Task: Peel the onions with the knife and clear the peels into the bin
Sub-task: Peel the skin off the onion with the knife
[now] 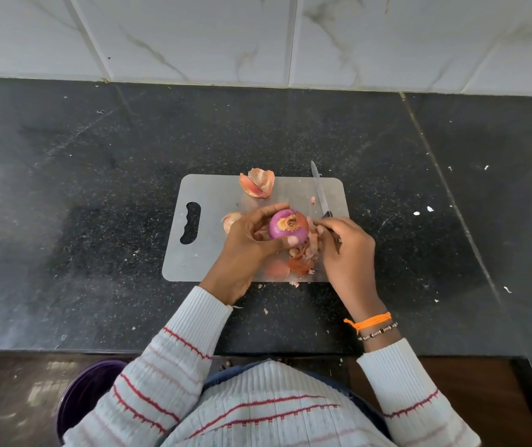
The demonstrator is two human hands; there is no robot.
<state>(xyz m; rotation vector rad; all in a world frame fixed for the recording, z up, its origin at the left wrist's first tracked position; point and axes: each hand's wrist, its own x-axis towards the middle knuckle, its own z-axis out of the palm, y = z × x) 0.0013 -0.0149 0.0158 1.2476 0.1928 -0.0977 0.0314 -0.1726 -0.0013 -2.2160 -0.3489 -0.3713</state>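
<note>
My left hand (248, 243) grips a purple onion (288, 224) above the grey cutting board (213, 195), its root end facing up. My right hand (347, 250) holds the knife (320, 190) by its dark handle, blade pointing away over the board's far right part, while thumb and fingers pinch a strip of peel at the onion's right side. Loose peels (301, 258) lie on the board under the onion. A curled peel (257, 182) sits at the board's far edge. Another onion piece or peel (231, 219) shows partly behind my left hand.
The board lies on a dark speckled counter (97, 188) against a white tiled wall (258, 37). A purple bin (81, 398) stands on the floor below the counter's front edge, at the left of my body. Small scraps (294, 283) dot the counter near the board.
</note>
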